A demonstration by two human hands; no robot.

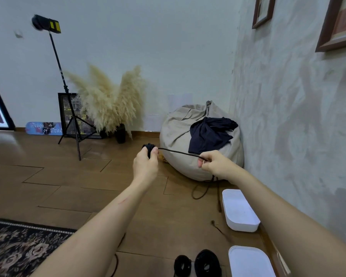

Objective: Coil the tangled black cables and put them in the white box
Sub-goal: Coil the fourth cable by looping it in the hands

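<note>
Left hand (146, 164) grips coil (148, 148); right hand (216, 164) pinches cable (180, 152)

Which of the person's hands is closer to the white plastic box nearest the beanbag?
Right. The right hand, pinching the black cable, is just above the white plastic box; the left hand, gripping the coiled bundle, is farther left.

Bare left hand (145, 166), bare right hand (216, 165); forearms unsleeved; thin scratch (122, 200) on left forearm (96, 224).
</note>
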